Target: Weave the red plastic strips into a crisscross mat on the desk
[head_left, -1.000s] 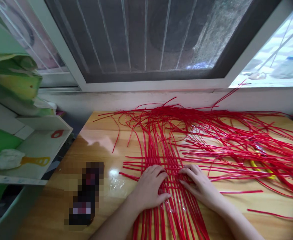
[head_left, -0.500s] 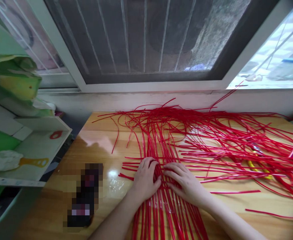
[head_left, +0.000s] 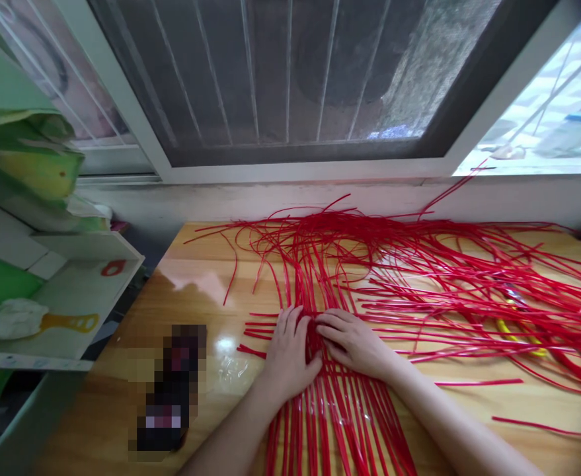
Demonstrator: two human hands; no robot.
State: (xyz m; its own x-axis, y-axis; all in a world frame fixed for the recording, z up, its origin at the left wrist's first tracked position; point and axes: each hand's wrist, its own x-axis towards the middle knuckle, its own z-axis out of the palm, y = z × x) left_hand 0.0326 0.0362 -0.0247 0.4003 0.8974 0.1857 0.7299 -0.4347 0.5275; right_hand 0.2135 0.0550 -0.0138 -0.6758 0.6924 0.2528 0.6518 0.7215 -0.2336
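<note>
Palm down goes the left hand [head_left: 291, 357], just below the middle of the frame, fingers loosely bent, thumb spread well clear of them, resting on the red weave [head_left: 314, 340] with nothing clasped. Just to its right in the frame, the right hand [head_left: 354, 340] lies over the same weave, palm down, fingers partly stretched, their tips near the left hand's fingers; whether it pinches a strip, I cannot tell.

The weave sits between and under both hands, its crossings partly hidden. Short ends poke out left of the left hand, and long red strips [head_left: 342, 449] fan down to the bottom edge, with shiny clear patches (tape, by the look of it) across them just below the hands.

Outward now: a great tangle [head_left: 364, 228] of red sweeps along the table [head_left: 221, 430] to the right edge, half covering a yellow-handled tool [head_left: 505, 328]. Over at lower left, a dark item [head_left: 168, 390], blurred into blocks, with crumpled clear film [head_left: 233, 370] between it and the left forearm. Far left, a shelf [head_left: 89, 287] bears a yellow-handled thing [head_left: 75, 322] and a small red piece [head_left: 113, 267]. Across the top, a barred window [head_left: 290, 173].
</note>
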